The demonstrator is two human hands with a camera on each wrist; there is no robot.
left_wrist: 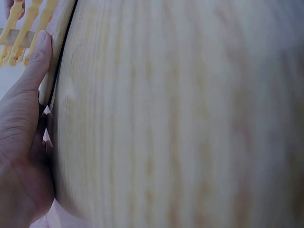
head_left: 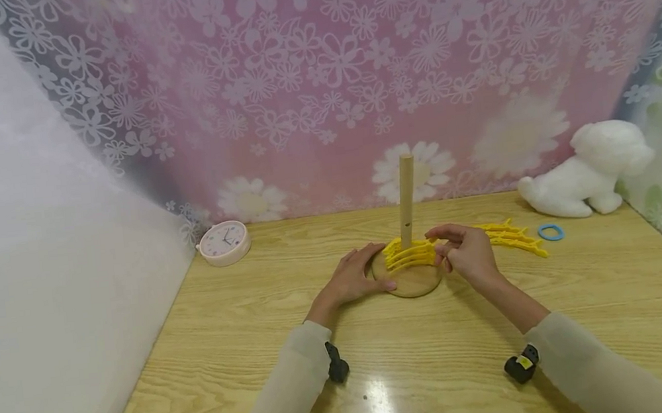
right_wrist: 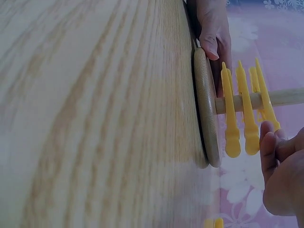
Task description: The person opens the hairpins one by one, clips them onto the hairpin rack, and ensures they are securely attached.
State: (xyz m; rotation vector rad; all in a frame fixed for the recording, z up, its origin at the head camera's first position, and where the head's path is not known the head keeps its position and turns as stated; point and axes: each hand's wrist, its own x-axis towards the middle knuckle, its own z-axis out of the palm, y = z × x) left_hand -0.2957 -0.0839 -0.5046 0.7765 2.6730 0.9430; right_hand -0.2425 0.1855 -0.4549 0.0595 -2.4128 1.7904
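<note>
A round wooden base (head_left: 413, 286) lies on the table with a wooden post (head_left: 406, 192) standing upright from it. Several curved yellow plastic pieces (head_left: 411, 260) are stacked around the post's lower part, spaced apart in the right wrist view. My left hand (head_left: 351, 279) holds the base's left edge, thumb (left_wrist: 40, 57) over its top near the rim; the other fingers are partly hidden. With thumb and fingertips, my right hand (head_left: 468, 254) pinches the right end of the uppermost yellow piece (right_wrist: 265, 97).
More yellow pieces (head_left: 514, 240) lie on the table right of my right hand, beside a blue ring (head_left: 551, 232). A white plush dog (head_left: 591, 171) sits at the back right. A pink clock (head_left: 225, 243) stands at the back left. A flowered curtain (head_left: 319, 88) hangs behind the table.
</note>
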